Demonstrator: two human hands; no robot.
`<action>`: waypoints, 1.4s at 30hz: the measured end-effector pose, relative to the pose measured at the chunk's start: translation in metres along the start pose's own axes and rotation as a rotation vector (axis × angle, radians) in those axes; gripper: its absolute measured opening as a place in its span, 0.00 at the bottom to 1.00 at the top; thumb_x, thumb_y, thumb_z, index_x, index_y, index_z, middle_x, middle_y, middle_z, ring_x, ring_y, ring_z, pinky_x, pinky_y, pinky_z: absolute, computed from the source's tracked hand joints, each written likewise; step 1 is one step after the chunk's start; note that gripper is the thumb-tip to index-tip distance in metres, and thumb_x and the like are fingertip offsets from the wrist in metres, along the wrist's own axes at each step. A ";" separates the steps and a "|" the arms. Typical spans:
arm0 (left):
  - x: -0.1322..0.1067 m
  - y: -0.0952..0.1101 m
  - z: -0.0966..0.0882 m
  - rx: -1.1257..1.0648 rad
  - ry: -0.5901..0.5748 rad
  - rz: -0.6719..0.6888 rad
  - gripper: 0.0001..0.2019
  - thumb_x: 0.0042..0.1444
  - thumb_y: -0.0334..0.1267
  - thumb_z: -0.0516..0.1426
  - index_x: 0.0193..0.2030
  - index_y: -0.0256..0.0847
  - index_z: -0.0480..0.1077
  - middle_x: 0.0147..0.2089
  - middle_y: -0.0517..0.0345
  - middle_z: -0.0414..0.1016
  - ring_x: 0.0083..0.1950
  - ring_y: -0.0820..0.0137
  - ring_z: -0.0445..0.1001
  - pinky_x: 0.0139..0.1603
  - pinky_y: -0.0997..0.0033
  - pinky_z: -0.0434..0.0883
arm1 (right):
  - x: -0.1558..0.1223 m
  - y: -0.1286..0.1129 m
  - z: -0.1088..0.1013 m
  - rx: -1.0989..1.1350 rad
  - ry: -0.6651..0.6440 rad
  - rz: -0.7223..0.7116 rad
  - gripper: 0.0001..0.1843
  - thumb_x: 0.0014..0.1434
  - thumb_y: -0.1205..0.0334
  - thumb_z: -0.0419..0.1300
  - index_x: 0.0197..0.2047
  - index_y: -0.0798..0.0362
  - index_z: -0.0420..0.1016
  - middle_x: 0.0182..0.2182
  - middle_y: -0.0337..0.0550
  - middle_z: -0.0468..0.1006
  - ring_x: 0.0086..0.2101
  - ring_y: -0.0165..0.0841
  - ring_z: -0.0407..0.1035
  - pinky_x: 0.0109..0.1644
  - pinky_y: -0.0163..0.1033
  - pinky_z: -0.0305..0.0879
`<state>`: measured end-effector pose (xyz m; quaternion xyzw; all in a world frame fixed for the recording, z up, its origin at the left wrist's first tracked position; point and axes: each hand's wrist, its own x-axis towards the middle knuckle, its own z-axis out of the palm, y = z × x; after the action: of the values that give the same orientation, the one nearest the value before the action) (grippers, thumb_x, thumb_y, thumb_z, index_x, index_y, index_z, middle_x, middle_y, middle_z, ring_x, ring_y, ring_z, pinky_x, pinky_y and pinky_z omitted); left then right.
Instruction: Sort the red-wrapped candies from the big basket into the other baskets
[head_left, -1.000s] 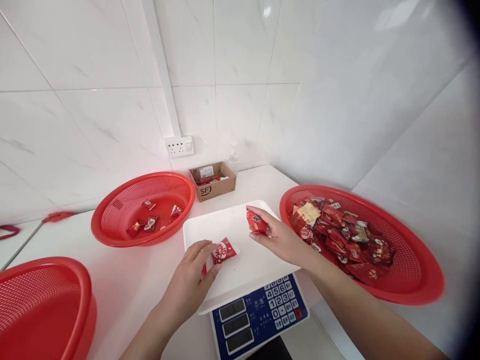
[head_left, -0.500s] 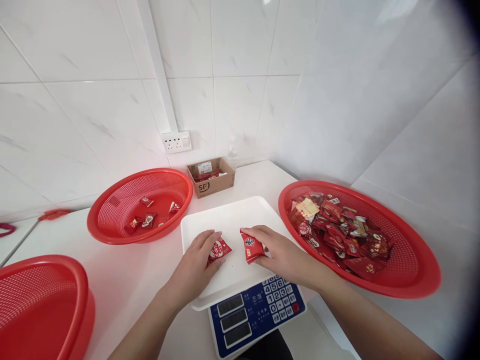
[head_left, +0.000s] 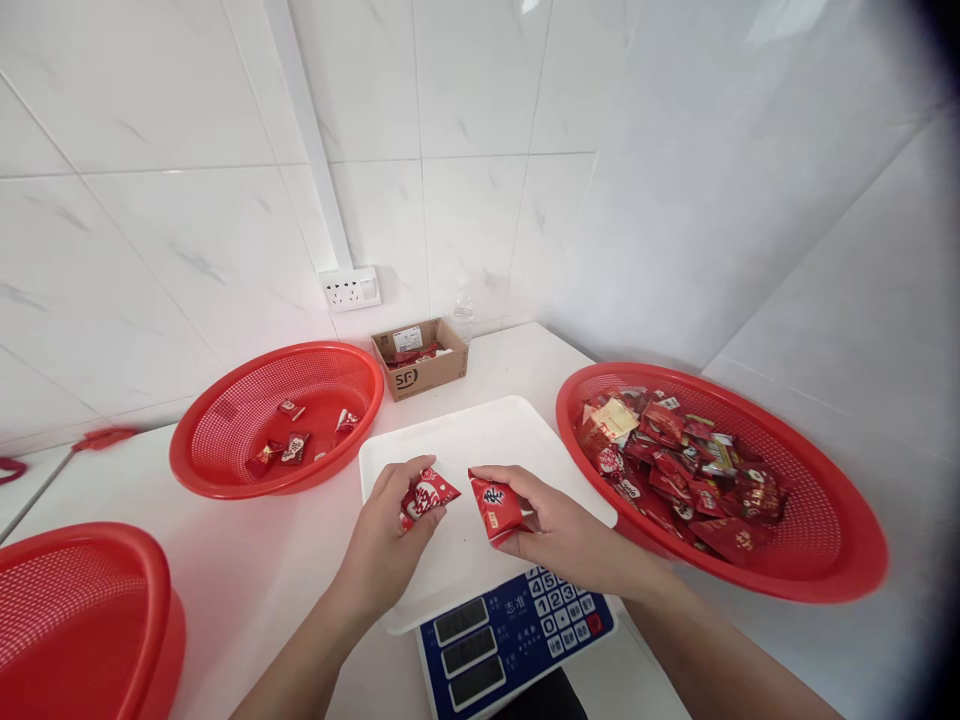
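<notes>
Between the thumb and fingers of my left hand (head_left: 390, 525) is a red snack packet (head_left: 429, 495) with white lettering, its pointed corner turned right. My right hand (head_left: 559, 525) grips another red snack packet (head_left: 495, 507), printed with a dark character and folded into a pointed shape. A gap separates the two packets. Both hands are over the white pan (head_left: 450, 440) of a weighing scale, whose blue panel (head_left: 517, 640) has number keys and dark displays. My fingers cover part of each packet.
To the right, a red basket (head_left: 840, 540) holds many small packets. Another red basket (head_left: 225, 440) at the left has several packets inside. A third red basket (head_left: 150, 600) stands at the lower left. Behind the scale are a cardboard box (head_left: 435, 375) with packets and a clear bottle (head_left: 463, 315).
Both hands still hold their packets. The right packet has turned slightly, showing more of its front, and the left one has tilted up a little. The view has shifted slightly.
</notes>
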<state>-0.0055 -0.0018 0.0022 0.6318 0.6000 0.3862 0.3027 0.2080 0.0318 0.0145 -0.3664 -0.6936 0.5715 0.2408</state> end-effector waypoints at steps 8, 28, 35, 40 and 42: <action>-0.006 0.015 0.014 -0.231 -0.037 -0.103 0.26 0.51 0.37 0.58 0.58 0.48 0.60 0.48 0.55 0.70 0.45 0.66 0.73 0.47 0.62 0.72 | 0.001 0.005 0.019 0.689 -0.152 -0.046 0.45 0.44 0.38 0.64 0.61 0.41 0.53 0.49 0.46 0.64 0.44 0.36 0.67 0.40 0.43 0.71; -0.015 0.024 0.006 -0.120 -0.145 -0.012 0.20 0.53 0.48 0.57 0.52 0.46 0.68 0.45 0.54 0.75 0.41 0.65 0.74 0.40 0.66 0.73 | 0.004 -0.006 0.015 0.018 0.321 -0.174 0.16 0.56 0.50 0.57 0.24 0.51 0.69 0.42 0.46 0.67 0.47 0.38 0.64 0.45 0.41 0.63; -0.014 0.026 0.006 -0.143 -0.152 -0.060 0.11 0.55 0.48 0.56 0.36 0.44 0.71 0.34 0.59 0.76 0.35 0.68 0.71 0.35 0.71 0.67 | 0.001 -0.004 0.018 -0.010 0.359 -0.240 0.15 0.57 0.52 0.57 0.24 0.51 0.68 0.41 0.46 0.67 0.41 0.36 0.65 0.41 0.41 0.63; -0.017 0.025 0.009 -0.091 -0.081 -0.046 0.12 0.54 0.49 0.55 0.31 0.43 0.70 0.29 0.61 0.73 0.31 0.70 0.68 0.31 0.73 0.64 | 0.001 -0.004 0.019 -0.024 0.356 -0.256 0.16 0.57 0.52 0.57 0.23 0.51 0.66 0.40 0.45 0.68 0.38 0.34 0.66 0.41 0.40 0.63; -0.018 0.027 0.008 -0.101 -0.088 -0.044 0.13 0.54 0.49 0.56 0.29 0.42 0.69 0.27 0.61 0.72 0.29 0.70 0.68 0.30 0.73 0.63 | 0.000 -0.004 0.020 -0.029 0.349 -0.260 0.16 0.57 0.53 0.57 0.23 0.52 0.67 0.41 0.45 0.68 0.39 0.34 0.66 0.42 0.40 0.63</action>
<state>0.0161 -0.0219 0.0182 0.6189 0.5797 0.3809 0.3686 0.1922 0.0195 0.0141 -0.3707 -0.6909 0.4536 0.4236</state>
